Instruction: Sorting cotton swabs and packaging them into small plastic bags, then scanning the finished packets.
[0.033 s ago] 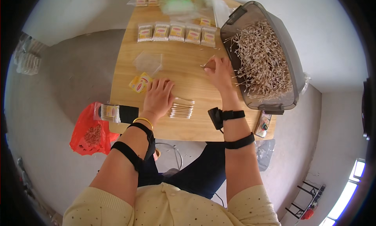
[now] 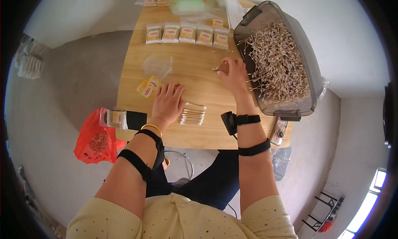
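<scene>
My left hand (image 2: 168, 101) lies flat on the wooden table (image 2: 199, 133), fingers spread, touching a small neat pile of cotton swabs (image 2: 193, 115) at its right side. My right hand (image 2: 233, 74) rests near the edge of a grey plastic bin (image 2: 309, 61) heaped with loose cotton swabs (image 2: 277, 61), and pinches a few swabs at its fingertips. A clear empty bag (image 2: 157, 65) and small yellow label cards (image 2: 149, 88) lie just beyond my left hand.
A row of filled swab packets (image 2: 187, 33) lines the far part of the table, with more bags behind. A packed swab box (image 2: 124, 119) sits at the table's left edge. A red plastic bag (image 2: 96, 140) lies on the floor at the left.
</scene>
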A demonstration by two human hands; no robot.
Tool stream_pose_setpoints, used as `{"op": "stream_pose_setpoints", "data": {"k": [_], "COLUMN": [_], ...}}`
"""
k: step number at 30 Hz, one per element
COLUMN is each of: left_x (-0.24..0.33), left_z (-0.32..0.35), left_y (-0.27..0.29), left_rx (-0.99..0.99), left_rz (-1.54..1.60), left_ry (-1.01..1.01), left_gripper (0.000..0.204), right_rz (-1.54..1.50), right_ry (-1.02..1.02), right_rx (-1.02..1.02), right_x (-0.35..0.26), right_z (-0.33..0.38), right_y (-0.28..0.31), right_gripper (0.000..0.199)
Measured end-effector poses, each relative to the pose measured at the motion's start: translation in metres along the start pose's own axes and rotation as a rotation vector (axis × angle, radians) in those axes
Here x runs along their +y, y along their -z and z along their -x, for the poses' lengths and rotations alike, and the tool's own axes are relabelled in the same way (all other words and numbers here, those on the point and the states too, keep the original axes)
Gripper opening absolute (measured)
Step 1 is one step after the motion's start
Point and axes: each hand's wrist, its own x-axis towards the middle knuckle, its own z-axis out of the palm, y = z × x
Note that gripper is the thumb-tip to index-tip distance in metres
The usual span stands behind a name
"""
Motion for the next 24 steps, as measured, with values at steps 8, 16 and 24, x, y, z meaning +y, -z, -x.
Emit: {"op": "stream_pose_setpoints", "data": {"k": [8, 16, 24], "left_x": [0.001, 0.001, 0.0], "left_z": [-0.002, -0.001, 0.001], "left_y": [-0.001, 0.001, 0.002], "left_rx": [0.014, 0.022, 0.043], "left_rz": [0.044, 0.022, 0.073], "left_ry": [-0.013, -0.009, -0.029], "left_gripper": [0.034, 0.038, 0.038], "right_rz": [0.048, -0.133, -0.223], "right_ry": [0.059, 0.029, -0.001], "right_rx": [-0.169, -0.172, 0.008], "right_x": [-0.013, -0.064, -0.076], "right_z": [0.008, 0.092, 0.144], "right_y": [-0.008, -0.028, -0.015], "right_gripper": [0.012, 0.006, 0.019]}}
